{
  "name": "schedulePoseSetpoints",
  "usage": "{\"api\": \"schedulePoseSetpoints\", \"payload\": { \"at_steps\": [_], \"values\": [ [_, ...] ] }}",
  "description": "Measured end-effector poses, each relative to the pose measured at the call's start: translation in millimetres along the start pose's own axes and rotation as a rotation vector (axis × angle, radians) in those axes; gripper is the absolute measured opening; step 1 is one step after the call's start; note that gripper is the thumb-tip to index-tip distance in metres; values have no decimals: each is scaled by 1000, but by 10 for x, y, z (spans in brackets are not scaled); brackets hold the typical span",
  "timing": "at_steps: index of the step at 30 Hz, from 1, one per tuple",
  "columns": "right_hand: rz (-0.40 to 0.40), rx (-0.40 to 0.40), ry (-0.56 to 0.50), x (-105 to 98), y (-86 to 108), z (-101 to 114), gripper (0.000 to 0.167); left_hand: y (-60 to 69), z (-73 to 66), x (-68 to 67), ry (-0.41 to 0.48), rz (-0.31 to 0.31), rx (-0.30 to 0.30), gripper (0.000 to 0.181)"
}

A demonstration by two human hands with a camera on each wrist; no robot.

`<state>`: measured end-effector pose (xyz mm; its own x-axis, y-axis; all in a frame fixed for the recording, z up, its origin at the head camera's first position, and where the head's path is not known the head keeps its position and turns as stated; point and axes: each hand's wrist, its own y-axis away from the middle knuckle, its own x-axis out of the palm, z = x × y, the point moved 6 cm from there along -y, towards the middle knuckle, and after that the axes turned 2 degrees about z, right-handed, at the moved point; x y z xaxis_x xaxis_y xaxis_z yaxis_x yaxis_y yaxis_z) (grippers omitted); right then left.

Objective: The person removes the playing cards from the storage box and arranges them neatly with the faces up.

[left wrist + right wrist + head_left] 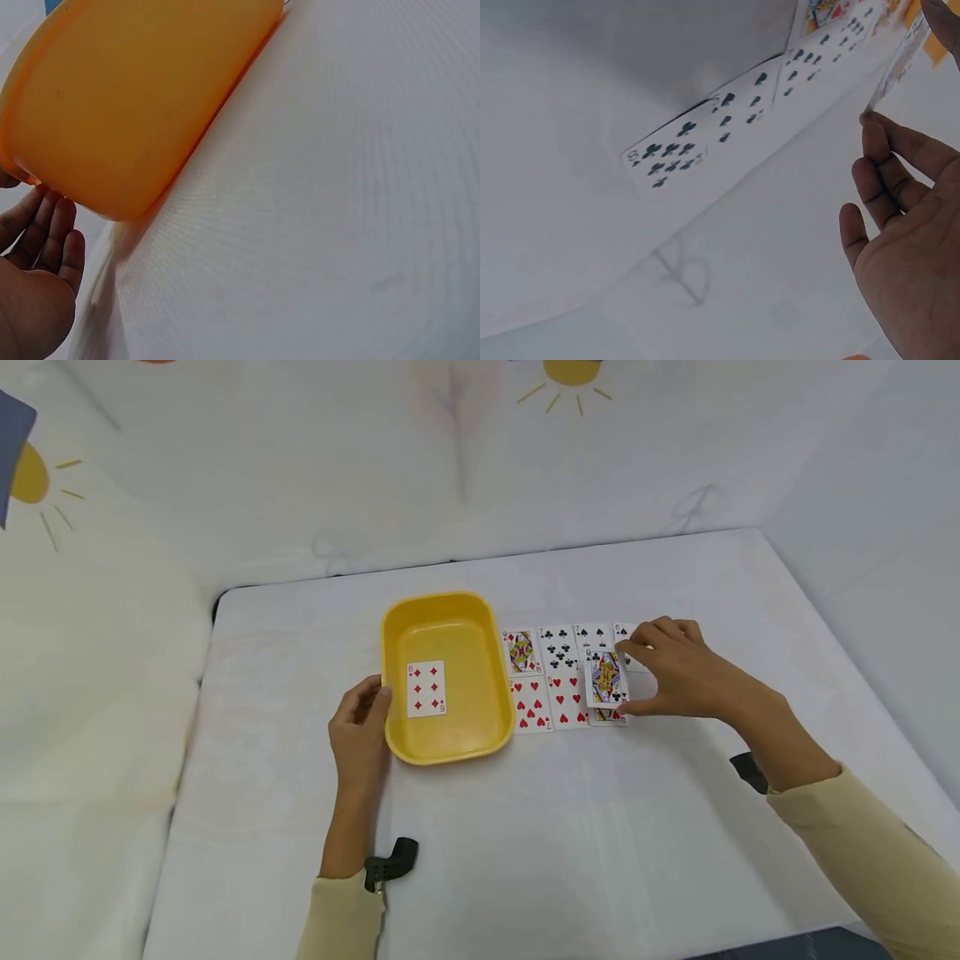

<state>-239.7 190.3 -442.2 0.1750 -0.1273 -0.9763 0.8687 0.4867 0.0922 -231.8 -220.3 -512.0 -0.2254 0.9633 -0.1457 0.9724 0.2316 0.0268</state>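
Observation:
My left hand (360,727) grips the left rim of a yellow plastic tray (450,756), thumb at the edge and fingers along the outer wall. In the left wrist view, the fingers (52,236) touch the tray wall (135,105). A six of diamonds (426,689) lies face up inside the tray. To the right, my right hand (678,672) pinches a queen of clubs (606,678) between thumb and index finger. This playing card (900,64) appears nearly edge-on in the right wrist view. It covers most of a red-suited card (609,717) beneath.
Face-up cards lie in two rows right of the tray, among them a queen of diamonds (521,652), seven of clubs (558,649), seven of hearts (531,706) and six of hearts (567,702). White cloth covers the table (525,843); white walls (450,485) stand behind it.

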Motion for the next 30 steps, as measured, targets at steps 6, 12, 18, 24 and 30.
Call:
{"api": "schedulePoseSetpoints", "payload": {
  "at_steps": [6, 12, 18, 24, 30],
  "values": [
    [15, 21, -37, 92, 92, -122, 78, 2, 5, -27, -6, -6, -6, 37],
    [40, 55, -45, 188, 174, -237, 77, 3, 2, -28, 1, -3, -6, 37],
    [62, 88, -45, 268, 264, -358, 77, 7, -10, -14, 7, -2, -10, 37],
    [93, 126, -62, 334, 358, -467, 79, 8, -14, 3, 15, -1, -16, 35],
    [103, 136, -61, 356, 390, -475, 79, 6, -16, 6, 19, 0, -18, 36]
  ]
}}
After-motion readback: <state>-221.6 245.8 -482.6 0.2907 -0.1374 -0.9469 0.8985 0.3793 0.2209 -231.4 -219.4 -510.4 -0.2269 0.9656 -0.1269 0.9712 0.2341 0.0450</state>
